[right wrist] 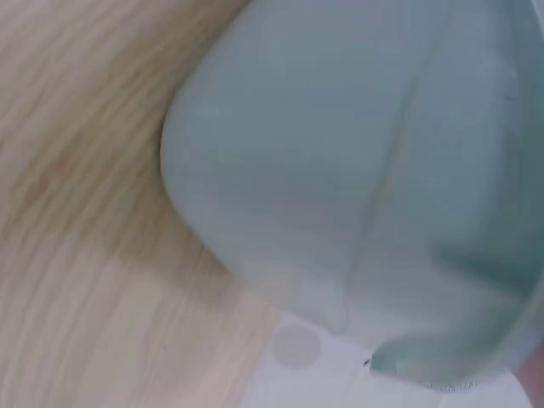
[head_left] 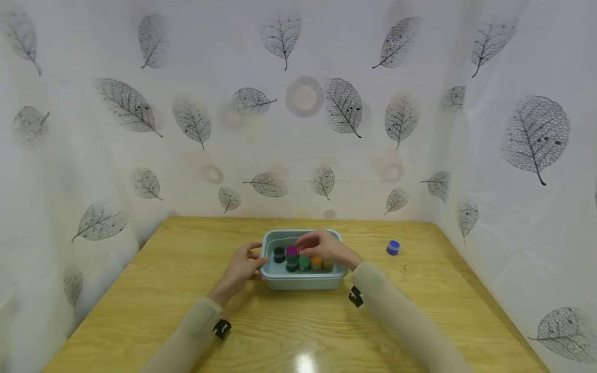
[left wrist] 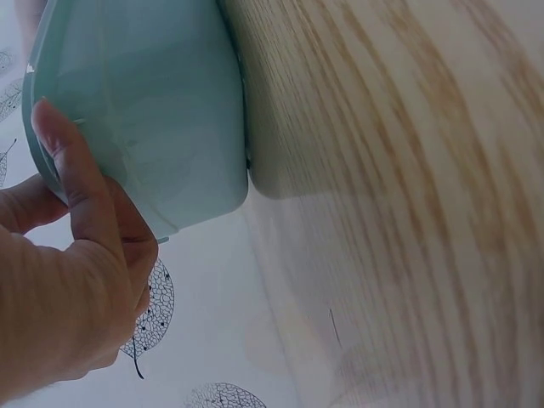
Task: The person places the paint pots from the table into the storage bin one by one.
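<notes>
A pale blue-green plastic basin [head_left: 304, 284] stands on the table. My left hand [head_left: 242, 267] grips its left end, with the thumb over the rim; the left wrist view shows fingers against the outer wall under the lip. Over the basin's right half, my right hand [head_left: 326, 246] reaches down inside, fingers bent beside a magenta-lidded jar [head_left: 291, 250]. I cannot tell whether it holds a jar, as its fingertips are partly hidden. Small jars stand around there: black [head_left: 279, 254], dark green [head_left: 292, 263], green [head_left: 304, 263], orange [head_left: 316, 263] and ochre [head_left: 328, 264].
A blue jar [head_left: 393, 247] stands by itself on the wooden table [head_left: 186, 248], right of the basin. White curtain [head_left: 298, 150] printed with grey leaves hangs behind the table and along both sides.
</notes>
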`<action>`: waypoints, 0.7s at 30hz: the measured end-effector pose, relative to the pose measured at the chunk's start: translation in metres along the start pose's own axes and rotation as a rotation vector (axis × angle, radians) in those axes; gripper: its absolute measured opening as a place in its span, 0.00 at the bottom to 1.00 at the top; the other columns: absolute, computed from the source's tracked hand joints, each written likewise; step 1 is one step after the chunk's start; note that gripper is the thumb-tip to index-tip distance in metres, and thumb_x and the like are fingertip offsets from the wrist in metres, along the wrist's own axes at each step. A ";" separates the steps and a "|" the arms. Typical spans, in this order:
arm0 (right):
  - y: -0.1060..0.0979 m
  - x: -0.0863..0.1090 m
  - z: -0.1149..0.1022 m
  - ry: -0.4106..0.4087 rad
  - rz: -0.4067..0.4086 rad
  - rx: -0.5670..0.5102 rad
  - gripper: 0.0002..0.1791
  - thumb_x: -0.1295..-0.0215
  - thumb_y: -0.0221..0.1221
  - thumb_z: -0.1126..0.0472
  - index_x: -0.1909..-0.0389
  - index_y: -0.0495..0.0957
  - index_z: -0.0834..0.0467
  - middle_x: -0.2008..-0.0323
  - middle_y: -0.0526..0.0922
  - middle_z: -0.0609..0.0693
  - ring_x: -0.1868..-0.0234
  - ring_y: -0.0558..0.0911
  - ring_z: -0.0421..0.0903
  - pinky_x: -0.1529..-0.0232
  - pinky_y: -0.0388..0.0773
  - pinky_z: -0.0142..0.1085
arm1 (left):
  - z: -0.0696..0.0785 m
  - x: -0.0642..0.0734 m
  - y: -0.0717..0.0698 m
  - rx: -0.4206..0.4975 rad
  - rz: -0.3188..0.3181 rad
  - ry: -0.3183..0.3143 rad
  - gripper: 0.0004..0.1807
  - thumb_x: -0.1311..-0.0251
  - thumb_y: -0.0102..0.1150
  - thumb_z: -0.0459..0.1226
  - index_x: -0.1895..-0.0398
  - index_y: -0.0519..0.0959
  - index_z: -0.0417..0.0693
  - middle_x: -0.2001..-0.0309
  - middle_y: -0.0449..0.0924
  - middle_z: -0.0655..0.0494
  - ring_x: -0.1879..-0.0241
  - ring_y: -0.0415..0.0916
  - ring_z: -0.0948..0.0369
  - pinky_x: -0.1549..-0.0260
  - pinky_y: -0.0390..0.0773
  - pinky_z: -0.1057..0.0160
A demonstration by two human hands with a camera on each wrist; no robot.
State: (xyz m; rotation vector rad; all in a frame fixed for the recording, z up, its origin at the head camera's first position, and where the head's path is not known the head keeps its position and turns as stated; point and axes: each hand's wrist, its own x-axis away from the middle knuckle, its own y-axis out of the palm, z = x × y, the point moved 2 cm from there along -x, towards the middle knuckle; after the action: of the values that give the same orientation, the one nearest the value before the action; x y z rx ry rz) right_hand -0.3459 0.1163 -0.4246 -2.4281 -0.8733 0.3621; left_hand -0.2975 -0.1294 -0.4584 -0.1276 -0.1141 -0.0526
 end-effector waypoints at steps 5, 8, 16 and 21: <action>-0.012 0.009 0.006 0.003 0.019 -0.009 0.19 0.33 0.61 0.58 0.44 0.79 0.62 0.50 0.84 0.59 0.53 0.83 0.53 0.52 0.84 0.47 | 0.001 0.001 0.000 -0.005 0.006 -0.014 0.30 0.38 0.60 0.27 0.32 0.65 0.39 0.57 0.70 0.43 0.69 0.79 0.53 0.79 0.84 0.62; -0.020 0.015 0.010 0.032 0.053 -0.040 0.19 0.33 0.62 0.58 0.44 0.79 0.62 0.48 0.83 0.62 0.53 0.82 0.59 0.53 0.83 0.51 | 0.001 0.001 0.000 -0.007 0.008 -0.016 0.30 0.38 0.60 0.27 0.32 0.66 0.40 0.57 0.71 0.43 0.69 0.79 0.53 0.79 0.85 0.62; -0.039 0.028 0.023 0.079 0.137 -0.077 0.19 0.34 0.63 0.59 0.46 0.79 0.65 0.50 0.82 0.66 0.61 0.77 0.68 0.68 0.81 0.38 | 0.000 0.001 -0.001 -0.006 0.001 -0.004 0.29 0.38 0.60 0.27 0.33 0.66 0.39 0.58 0.71 0.43 0.68 0.80 0.52 0.79 0.85 0.60; -0.049 0.036 0.029 0.080 0.166 -0.102 0.20 0.34 0.63 0.58 0.46 0.78 0.67 0.50 0.82 0.68 0.64 0.79 0.62 0.70 0.80 0.34 | 0.000 0.000 0.000 -0.004 -0.002 -0.007 0.30 0.38 0.60 0.27 0.32 0.66 0.39 0.58 0.71 0.44 0.69 0.79 0.53 0.79 0.85 0.60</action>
State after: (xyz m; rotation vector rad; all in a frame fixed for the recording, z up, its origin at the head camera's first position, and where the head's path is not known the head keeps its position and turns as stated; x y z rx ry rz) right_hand -0.3558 0.1826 -0.4236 -2.5986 -0.6732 0.2843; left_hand -0.2972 -0.1298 -0.4581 -0.1318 -0.1210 -0.0545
